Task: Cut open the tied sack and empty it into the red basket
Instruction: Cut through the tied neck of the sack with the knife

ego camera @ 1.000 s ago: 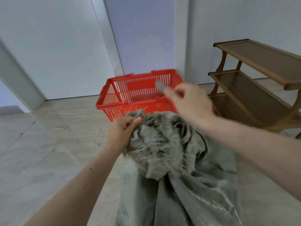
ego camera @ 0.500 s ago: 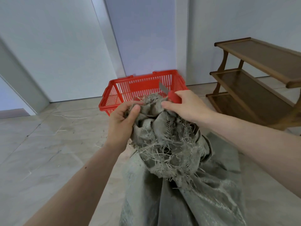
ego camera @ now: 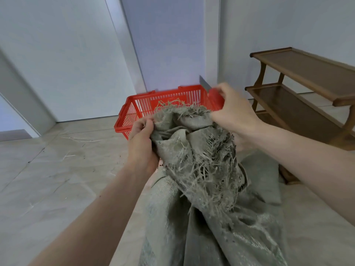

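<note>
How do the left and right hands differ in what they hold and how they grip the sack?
The left hand pinches only the sack, at the left edge of its frayed mouth; the right hand grips the right edge and also carries a red-handled knife. The left hand sits lower and nearer the camera; the right hand is higher, in front of the red basket. Both hands are closed on the sack's mouth.

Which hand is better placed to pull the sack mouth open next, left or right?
Probably the left hand. It grips the sack at its frayed edge and holds nothing else, while the right hand also holds the red-handled knife, blade up.
</note>
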Tool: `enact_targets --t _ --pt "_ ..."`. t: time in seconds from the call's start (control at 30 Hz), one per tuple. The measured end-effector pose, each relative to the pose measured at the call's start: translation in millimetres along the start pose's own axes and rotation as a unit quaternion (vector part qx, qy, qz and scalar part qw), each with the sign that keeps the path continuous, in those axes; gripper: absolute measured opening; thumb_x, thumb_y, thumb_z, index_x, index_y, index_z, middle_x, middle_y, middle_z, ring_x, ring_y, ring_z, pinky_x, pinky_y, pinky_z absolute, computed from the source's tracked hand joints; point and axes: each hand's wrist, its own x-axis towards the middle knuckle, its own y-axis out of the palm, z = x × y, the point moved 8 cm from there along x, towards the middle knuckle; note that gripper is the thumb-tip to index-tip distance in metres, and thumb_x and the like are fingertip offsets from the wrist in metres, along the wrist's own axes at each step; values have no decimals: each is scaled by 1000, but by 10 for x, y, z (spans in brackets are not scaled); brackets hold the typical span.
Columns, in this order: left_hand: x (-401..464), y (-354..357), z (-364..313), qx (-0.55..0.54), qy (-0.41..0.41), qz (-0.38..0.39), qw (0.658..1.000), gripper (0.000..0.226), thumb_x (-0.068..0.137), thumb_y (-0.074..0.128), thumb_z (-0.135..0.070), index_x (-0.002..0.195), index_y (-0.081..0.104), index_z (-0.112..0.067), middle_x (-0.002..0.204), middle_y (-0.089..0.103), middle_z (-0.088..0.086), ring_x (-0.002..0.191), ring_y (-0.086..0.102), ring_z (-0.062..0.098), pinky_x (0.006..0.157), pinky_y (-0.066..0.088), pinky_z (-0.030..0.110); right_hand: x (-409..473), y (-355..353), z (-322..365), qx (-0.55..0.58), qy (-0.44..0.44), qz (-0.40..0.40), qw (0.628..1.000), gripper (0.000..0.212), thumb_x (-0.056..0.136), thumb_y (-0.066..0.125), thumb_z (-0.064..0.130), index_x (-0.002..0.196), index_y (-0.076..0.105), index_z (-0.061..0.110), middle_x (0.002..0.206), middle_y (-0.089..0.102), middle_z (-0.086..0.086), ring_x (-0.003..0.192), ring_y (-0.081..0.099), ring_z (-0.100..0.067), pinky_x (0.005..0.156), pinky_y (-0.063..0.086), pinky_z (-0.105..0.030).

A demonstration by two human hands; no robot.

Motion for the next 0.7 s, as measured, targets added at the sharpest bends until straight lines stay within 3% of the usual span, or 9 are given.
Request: enact_targets --t 0.03,0.1,0.2,0.27,0.37,0.47,0.5,0.57,0.7 --pt "-13 51 28 -6 -17 16 1000 11 100 53 -17 98 60 -9 95 70 10 86 70 25 75 61 38 -12 19 132 25 -27 11 999 54 83 71 14 131 47 21 119 60 9 105 62 -14 89 55 -37" --pt "-66 148 70 -12 -45 50 998 35 91 68 -28 113 61 -3 114 70 14 104 69 32 90 58 46 -10 111 258 44 -54 34 997 49 84 70 32 128 49 25 121 63 12 106 63 -10 94 52 -36" --pt "-138 227 -1 43 11 73 996 38 71 84 -29 95 62 -10 94 68 13 84 68 26 78 60 37 -27 296 245 -17 -48 77 996 63 81 70 57 134 52 28 124 60 18 110 59 -6 98 44 -30" --pt "-169 241 -39 93 47 87 991 41 62 93 -23 90 63 -16 95 59 14 85 61 27 79 59 38 -28 354 189 -79 -56 80 992 49 81 68 61 118 63 31 113 66 16 103 62 -9 88 48 -31" --pt "-160 168 -79 195 71 79 975 52 52 97 -25 95 71 -17 88 64 7 88 66 23 84 59 42 -20 356 62 -50 -28 90 994 25 90 65 46 79 67 24 78 67 6 76 63 -16 66 46 -32" --pt "-131 58 -201 373 138 32 917 20 69 89 -33 83 77 -28 82 73 -6 81 69 8 78 58 34 36 247 -103 112 50 70 990 23 96 61 35 93 71 15 92 74 -4 83 69 -20 82 55 -36" --pt "-138 46 -239 408 156 22 899 9 77 84 -31 75 75 -30 76 73 -5 70 66 3 71 56 29 51 197 -158 157 78 63 982 22 98 58 34 94 69 15 87 70 -4 74 65 -18 74 54 -32" --pt "-118 -16 -276 450 171 -1 877 21 87 75 -29 67 70 -29 65 67 -1 54 58 6 58 49 27 65 113 -280 197 127 42 971 22 101 54 30 84 59 17 68 51 -3 53 45 -13 53 40 -25" --pt "-5 -123 -227 430 143 -27 891 28 93 65 -34 84 64 -8 77 64 10 72 59 24 69 51 42 54 108 -464 253 189 9 949 22 99 57 25 80 52 16 63 40 -1 49 35 -12 51 32 -26"
